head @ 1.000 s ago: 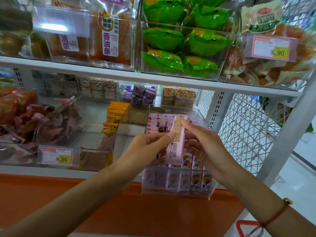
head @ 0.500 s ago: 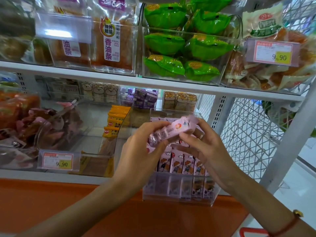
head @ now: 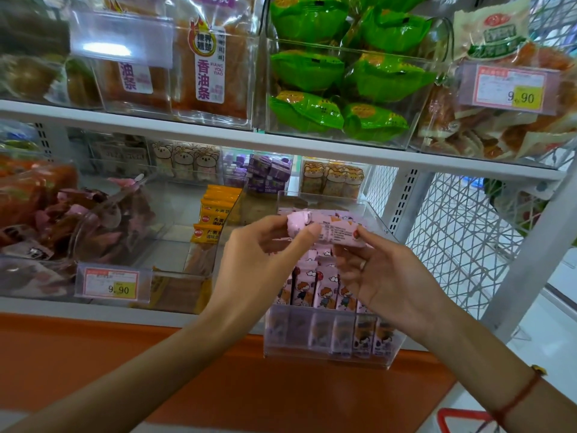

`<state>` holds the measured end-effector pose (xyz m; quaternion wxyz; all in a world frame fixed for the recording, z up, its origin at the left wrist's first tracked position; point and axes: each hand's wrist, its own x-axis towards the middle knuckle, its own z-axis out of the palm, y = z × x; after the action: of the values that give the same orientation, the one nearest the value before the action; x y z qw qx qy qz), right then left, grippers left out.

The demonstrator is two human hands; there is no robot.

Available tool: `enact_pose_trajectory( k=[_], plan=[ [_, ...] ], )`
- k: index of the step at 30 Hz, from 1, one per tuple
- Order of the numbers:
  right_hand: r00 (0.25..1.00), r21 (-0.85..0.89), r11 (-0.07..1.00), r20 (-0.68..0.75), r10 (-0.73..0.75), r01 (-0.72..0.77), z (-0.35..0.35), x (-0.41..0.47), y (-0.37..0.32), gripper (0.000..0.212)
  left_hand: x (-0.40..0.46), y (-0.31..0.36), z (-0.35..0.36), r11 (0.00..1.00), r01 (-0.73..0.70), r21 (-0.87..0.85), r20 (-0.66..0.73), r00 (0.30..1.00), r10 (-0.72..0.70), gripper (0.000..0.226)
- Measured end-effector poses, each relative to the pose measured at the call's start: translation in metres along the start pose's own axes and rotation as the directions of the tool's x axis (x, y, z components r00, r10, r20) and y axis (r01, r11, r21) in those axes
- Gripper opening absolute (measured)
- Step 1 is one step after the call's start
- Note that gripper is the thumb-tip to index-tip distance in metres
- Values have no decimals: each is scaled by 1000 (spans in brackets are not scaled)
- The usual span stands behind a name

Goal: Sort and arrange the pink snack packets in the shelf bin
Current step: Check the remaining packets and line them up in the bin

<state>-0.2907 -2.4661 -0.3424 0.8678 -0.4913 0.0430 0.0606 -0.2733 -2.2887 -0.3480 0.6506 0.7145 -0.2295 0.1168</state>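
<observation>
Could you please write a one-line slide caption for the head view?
Both hands, left hand and right hand, hold a pink snack packet sideways above the clear shelf bin.

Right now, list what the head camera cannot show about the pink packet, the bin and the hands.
- Pink packet: its printed side faces the head view, but the print is too small and blurred to read; the left hand and right hand cover its ends.
- Clear bin: the hands hide its middle rows, so the packet count is unknown.
- Price tag: only 9.90 is readable; the rest is too small.
</observation>
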Motion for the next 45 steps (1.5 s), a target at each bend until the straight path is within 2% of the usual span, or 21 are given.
enact_pose_trajectory(
  k=[3,6,9,12,14,17,20,24,28,32,36,38,41,42,43,45],
  plan=[
    [999,-35,998,15,47,-46,-1,2,2,35,-1,-2,-1,997,-52,65,-46,997,55,29],
    [1000,-84,996,24,3,-1,0,3,1,44,0,-2,-3,987,-101,127,-38,994,107,27],
    [985,-165,971,39,-169,173,4,2,-1,43,-1,-4,-5,954,-176,242,47,984,170,32],
    [923,-247,894,4,-384,373,2,2,-4,68,-1,-10,-9,891,-245,381,157,967,198,47],
    [871,-333,819,15,-491,467,-1,0,-7,75,-2,-12,-9,883,-228,411,217,965,149,56],
    [840,-393,750,134,-526,532,-4,-4,-12,57,-2,-13,-8,898,-173,405,214,973,91,61],
    [814,-448,683,243,-528,577,-4,-5,-10,49,-2,-11,-7,887,-196,418,185,974,128,60],
    [802,-493,639,261,-538,590,1,-5,-4,52,-2,-12,-6,897,-186,400,162,978,130,47],
    [858,-599,625,250,-449,502,4,-2,4,59,-1,-11,0,978,-92,189,105,992,73,36],
    [822,-652,532,274,-498,540,8,0,11,38,0,-11,1,973,-95,209,119,990,71,36],
    [825,-770,418,240,-511,483,1,6,8,35,8,-8,-9,983,-120,137,-2,993,122,59],
    [832,-807,364,258,-490,465,-3,8,8,35,11,-5,-16,983,-143,117,7,990,143,52],
    [837,-805,362,275,-473,470,-7,11,10,38,13,-4,-23,966,-181,184,39,984,176,41],
    [837,-822,333,279,-471,461,-8,12,11,41,13,-4,-25,956,-208,209,18,978,208,41],
    [833,-861,251,290,-471,442,-9,13,12,46,14,-3,-25,945,-233,229,-15,970,243,41],
    [832,-932,-4,327,-448,364,-13,15,16,61,17,-4,-23,928,-263,262,-64,955,289,41]
  ],
)
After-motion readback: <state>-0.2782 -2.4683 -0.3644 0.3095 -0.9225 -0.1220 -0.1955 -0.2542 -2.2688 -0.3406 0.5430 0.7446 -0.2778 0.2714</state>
